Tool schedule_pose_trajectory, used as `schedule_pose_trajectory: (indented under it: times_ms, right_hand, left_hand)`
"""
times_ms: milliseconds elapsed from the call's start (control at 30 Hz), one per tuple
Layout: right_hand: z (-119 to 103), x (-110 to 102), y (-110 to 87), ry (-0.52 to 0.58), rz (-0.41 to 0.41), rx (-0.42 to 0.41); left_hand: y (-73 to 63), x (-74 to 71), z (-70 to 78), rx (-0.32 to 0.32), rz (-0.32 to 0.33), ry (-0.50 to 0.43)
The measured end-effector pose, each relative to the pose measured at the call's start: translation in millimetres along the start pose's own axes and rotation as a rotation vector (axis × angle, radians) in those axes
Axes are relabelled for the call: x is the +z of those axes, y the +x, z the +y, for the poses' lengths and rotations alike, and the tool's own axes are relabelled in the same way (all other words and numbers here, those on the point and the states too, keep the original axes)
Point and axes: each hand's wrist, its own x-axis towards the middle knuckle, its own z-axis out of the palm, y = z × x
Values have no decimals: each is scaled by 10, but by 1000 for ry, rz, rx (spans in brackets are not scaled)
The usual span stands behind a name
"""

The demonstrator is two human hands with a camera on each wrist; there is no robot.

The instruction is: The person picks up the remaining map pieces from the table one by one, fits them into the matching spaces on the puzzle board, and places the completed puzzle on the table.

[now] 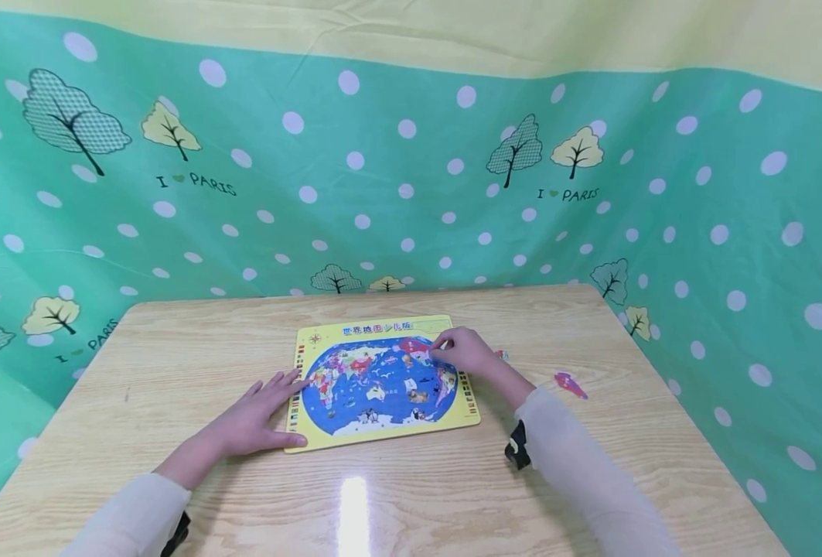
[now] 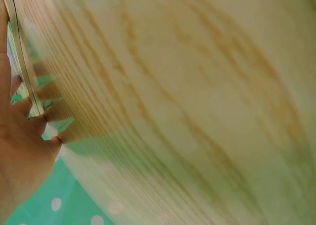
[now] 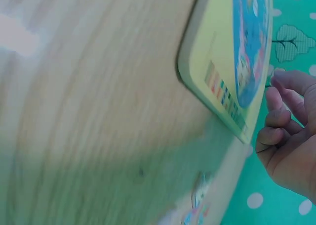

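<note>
A world map puzzle board (image 1: pixel 383 442) with a yellow border and blue oceans lies flat on the table, slightly turned. My left hand (image 1: pixel 260 414) rests with fingers spread at its left edge, the thumb on the lower left corner. In the left wrist view, the left hand (image 2: pixel 22 146) shows beside the board's edge. My right hand (image 1: pixel 468 352) is over the board's upper right part, thumb and index fingertip pinching a red puzzle piece (image 1: pixel 414 347) at the map's top right. In the right wrist view, the right hand (image 3: pixel 291 131) has its other fingers curled; the piece is mostly hidden there.
A red and purple puzzle piece (image 1: pixel 571 385) lies on the wooden table (image 1: pixel 195 348) to the right of the board. Another small piece (image 1: pixel 502 355) shows just behind the right wrist. A green dotted cloth (image 1: pixel 383 193) hangs behind the table and along its sides.
</note>
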Motion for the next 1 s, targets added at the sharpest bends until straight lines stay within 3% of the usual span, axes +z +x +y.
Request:
schedule_pose_trajectory:
  times_ms: [767, 1000]
  right_hand:
    - [274, -417, -299, 5, -7, 53]
    - [404, -514, -399, -41, -4, 56]
  left_hand:
    - [-9, -7, 0, 2, 5, -9]
    - [-9, -15, 9, -3, 6, -11]
